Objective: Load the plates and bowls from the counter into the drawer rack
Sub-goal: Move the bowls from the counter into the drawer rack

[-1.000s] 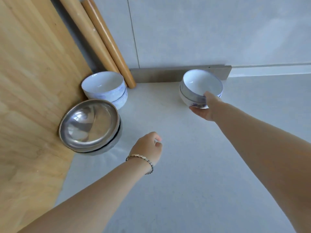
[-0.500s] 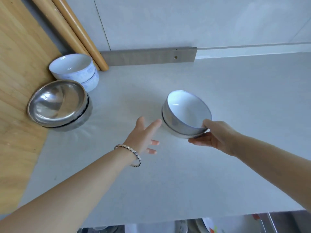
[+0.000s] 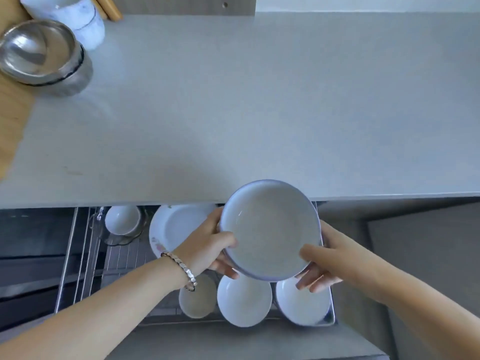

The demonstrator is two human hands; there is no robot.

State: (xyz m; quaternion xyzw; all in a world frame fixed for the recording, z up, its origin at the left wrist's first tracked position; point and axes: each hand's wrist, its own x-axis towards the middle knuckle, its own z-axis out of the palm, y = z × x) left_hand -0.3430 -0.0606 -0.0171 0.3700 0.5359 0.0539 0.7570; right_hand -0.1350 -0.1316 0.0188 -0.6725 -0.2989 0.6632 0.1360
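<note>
Writing: we can read no brand, label or lettering on anything here.
Wooden board (image 3: 10,118): far left, pale grain, lying at the counter's left edge.
Steel bowls (image 3: 41,55): far left on the counter (image 3: 259,100), shiny round metal, nested in a stack, touching the board's edge.
White bowls (image 3: 78,22): just behind the steel stack, glazed ceramic with faint blue marks, stacked; beside them we see a wooden roller end (image 3: 109,9).
Drawer rack (image 3: 85,255): pulled out below the counter's near edge, thin metal wires on the left part.
Rack contents, far side: a small white cup-like bowl (image 3: 122,219) in a dark glass dish, then a white plate (image 3: 176,227) with a small flower print.
Left hand (image 3: 207,248): bracelet at the wrist, thumb on the rim and fingers under, grasping the held bowl's left side.
Held bowl (image 3: 270,229): white inside, bluish rim, round and empty, above the rack's right part and overlapping the counter edge.
Rack contents, near side: three empty white bowls (image 3: 244,300) in a row under the held bowl.
Right hand (image 3: 322,263): thumb over the rim, fingers below, grasping the held bowl's right side.
</note>
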